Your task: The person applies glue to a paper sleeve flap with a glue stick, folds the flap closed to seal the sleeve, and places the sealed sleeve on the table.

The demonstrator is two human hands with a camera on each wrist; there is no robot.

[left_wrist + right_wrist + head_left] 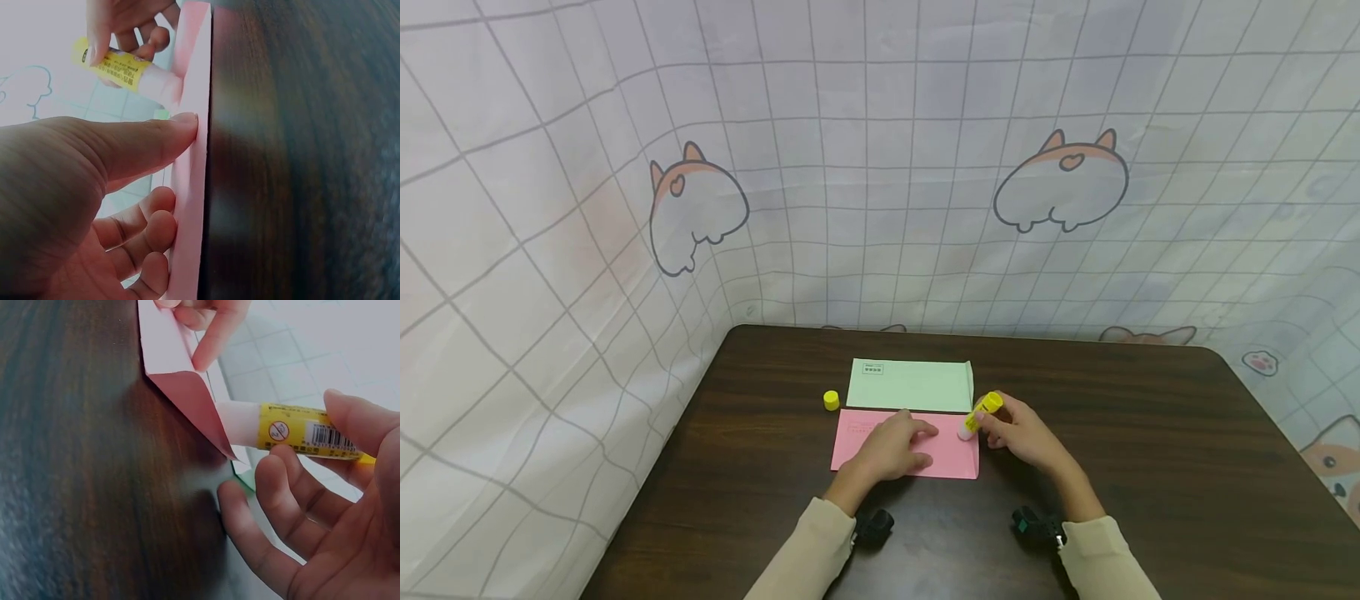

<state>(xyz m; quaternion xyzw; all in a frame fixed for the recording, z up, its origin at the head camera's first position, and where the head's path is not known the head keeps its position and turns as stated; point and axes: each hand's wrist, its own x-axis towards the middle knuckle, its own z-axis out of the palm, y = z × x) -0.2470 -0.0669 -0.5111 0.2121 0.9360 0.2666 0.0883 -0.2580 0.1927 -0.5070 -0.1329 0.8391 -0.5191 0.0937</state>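
A pink envelope (880, 460) lies flat on the dark table, its flap end at the right, slightly raised in the right wrist view. My left hand (889, 447) rests on it, thumb and fingertips pressing the paper. With thumb and fingers, my right hand (1021, 429) grips a yellow glue stick (306, 430), tilted, its white end down at the flap end of the envelope. Directly behind the pink envelope lies a pale green envelope (910, 385) with small print at its upper left. The yellow cap (831, 401) stands left of the envelopes, apart from both hands.
The dark wooden table (1150, 433) has rounded far corners. A white grid-patterned cloth (880, 200) with cartoon animals hangs behind and at the sides. Black wrist devices (874, 529) sit on both wrists.
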